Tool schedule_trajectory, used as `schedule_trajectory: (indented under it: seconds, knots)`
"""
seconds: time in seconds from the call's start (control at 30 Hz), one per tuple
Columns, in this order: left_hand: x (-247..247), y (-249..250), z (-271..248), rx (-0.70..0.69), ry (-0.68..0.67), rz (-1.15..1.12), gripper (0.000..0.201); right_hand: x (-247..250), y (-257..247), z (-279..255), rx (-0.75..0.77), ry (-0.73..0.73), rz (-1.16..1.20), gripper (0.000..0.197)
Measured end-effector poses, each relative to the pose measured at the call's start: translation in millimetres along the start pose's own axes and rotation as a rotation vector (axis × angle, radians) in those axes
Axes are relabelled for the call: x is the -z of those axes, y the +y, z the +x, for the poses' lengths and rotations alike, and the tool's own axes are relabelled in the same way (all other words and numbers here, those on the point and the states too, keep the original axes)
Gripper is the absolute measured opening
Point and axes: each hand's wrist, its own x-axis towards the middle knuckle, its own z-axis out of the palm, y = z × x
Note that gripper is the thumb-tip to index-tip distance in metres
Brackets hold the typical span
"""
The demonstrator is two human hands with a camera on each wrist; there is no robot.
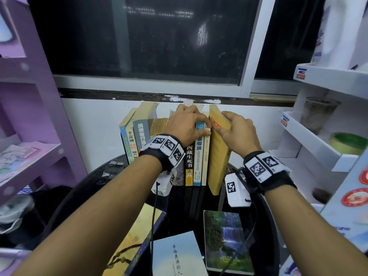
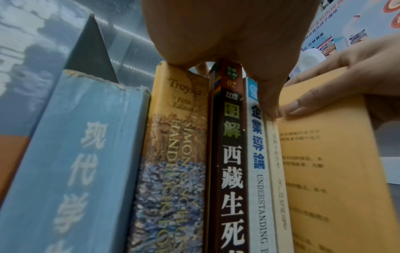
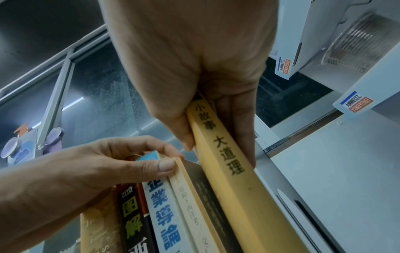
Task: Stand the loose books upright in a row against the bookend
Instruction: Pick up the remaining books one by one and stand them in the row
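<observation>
A row of upright books stands on the black round table [image 1: 179,214] against the white wall. My left hand [image 1: 187,124] grips the tops of the black-spined book [image 1: 189,162], the blue-and-white book [image 1: 198,166] and a thin cream book [image 1: 205,162], thumb on the cream one's edge [image 2: 270,109]. My right hand [image 1: 237,130] pinches the top of a yellow book [image 1: 219,156] at the row's right end, thumb on one cover and fingers on the other [image 3: 227,162]. A waterfall-cover book [image 1: 225,242], a pale blue book [image 1: 177,255] and a gold-cover book [image 1: 135,240] lie flat in front. No bookend shows.
Older books [image 1: 139,132] lean at the row's left end. A purple shelf unit [image 1: 29,136] stands close on the left. On the right is a white shelf rack [image 1: 318,148] with a green tape roll [image 1: 347,143] and a glass jar [image 1: 316,114]. A dark window is behind.
</observation>
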Motion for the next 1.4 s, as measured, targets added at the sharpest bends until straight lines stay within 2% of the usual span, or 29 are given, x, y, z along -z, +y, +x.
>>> schedule_trajectory:
  seconds: [0.23,0.4,0.53,0.6,0.67,0.73,0.8,0.97,1.13,1.4]
  knots:
    - [-3,-3,0,-0.004,0.02,-0.021,0.025,-12,-4,13,0.018,-0.019,0.034,0.043]
    - [-5,-5,0,0.0,0.035,-0.03,0.025,-20,2,28,-0.009,-0.03,0.052,0.053]
    - [-5,-5,0,-0.013,0.037,-0.021,0.024,-16,7,26,0.007,-0.143,0.156,0.062]
    - [-4,-5,1,-0.02,0.023,-0.014,0.025,-11,13,20,0.04,-0.242,0.221,0.069]
    - [-2,-7,3,-0.019,-0.009,0.002,0.025,-9,18,13,0.075,-0.325,0.231,0.086]
    - [1,-7,5,-0.022,-0.035,0.017,0.026,-9,22,9,0.106,-0.369,0.2,0.104]
    - [2,-8,7,-0.023,-0.044,0.026,0.028,-13,24,5,0.12,-0.37,0.18,0.113]
    - [-1,-9,5,-0.039,-0.046,0.024,0.025,-22,24,1,0.133,-0.299,0.214,0.109]
    - [1,-10,8,-0.057,-0.093,-0.018,0.02,-23,30,5,0.173,-0.294,0.232,0.105]
    - [-1,-12,7,-0.084,-0.031,-0.029,0.024,-28,35,19,0.191,-0.268,0.236,0.105]
